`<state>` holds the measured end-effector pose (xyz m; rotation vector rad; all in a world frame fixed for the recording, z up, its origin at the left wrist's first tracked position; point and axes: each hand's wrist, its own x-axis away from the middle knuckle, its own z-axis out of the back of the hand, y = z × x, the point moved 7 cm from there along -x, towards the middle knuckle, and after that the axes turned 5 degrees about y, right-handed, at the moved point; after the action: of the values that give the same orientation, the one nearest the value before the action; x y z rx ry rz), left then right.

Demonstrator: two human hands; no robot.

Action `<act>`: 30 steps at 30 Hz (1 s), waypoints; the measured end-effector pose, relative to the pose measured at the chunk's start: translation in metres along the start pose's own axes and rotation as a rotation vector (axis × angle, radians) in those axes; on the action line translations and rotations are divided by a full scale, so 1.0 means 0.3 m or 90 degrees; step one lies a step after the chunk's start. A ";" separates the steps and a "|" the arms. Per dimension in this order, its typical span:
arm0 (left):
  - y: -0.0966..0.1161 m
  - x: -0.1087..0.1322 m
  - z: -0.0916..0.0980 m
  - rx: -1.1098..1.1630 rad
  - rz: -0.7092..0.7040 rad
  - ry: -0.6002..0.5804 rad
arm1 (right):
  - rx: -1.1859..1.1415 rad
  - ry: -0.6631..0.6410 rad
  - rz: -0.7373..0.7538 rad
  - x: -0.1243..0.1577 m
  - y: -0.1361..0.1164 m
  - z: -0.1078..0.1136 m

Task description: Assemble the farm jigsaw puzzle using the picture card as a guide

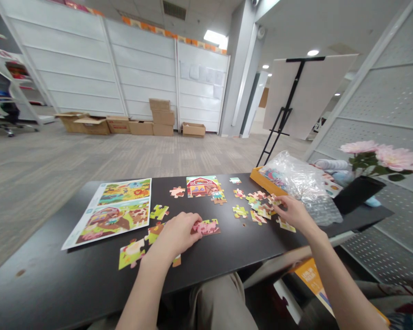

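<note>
Head view: left hand, fingers curled at the pink pig section, long axis left to right, firmness of grip unclear; right hand, pinching a puzzle piece at the loose heap, nearer it than the left; barn section, far side of bench.

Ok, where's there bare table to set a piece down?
On the table, left, between the printed sheet and near edge; middle, between the pink pig pieces and near edge. Crowded around the right hand: loose pieces, clear plastic.
</note>
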<state>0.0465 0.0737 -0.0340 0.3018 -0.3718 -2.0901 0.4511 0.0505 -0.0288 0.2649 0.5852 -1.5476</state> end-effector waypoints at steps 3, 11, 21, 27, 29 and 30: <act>0.002 0.002 0.005 0.005 -0.001 0.002 | 0.005 -0.015 -0.010 -0.011 0.009 -0.035; 0.000 0.005 0.008 0.011 -0.001 0.004 | -0.012 -0.019 0.010 0.002 -0.013 -0.053; -0.003 0.003 0.002 0.011 -0.004 0.009 | -0.127 -0.129 0.062 0.073 -0.094 -0.052; 0.001 0.006 0.007 0.014 -0.008 0.007 | -0.142 -0.122 0.047 0.060 -0.086 -0.059; 0.004 0.006 0.011 0.014 -0.006 0.003 | -0.148 -0.103 0.053 0.060 -0.101 -0.046; 0.006 0.006 0.013 0.014 -0.004 0.002 | -0.153 -0.091 0.058 0.062 -0.115 -0.037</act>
<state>0.0455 0.0718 -0.0300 0.3198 -0.3916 -2.0933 0.4139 0.0393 -0.0406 -0.0022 0.6304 -1.3802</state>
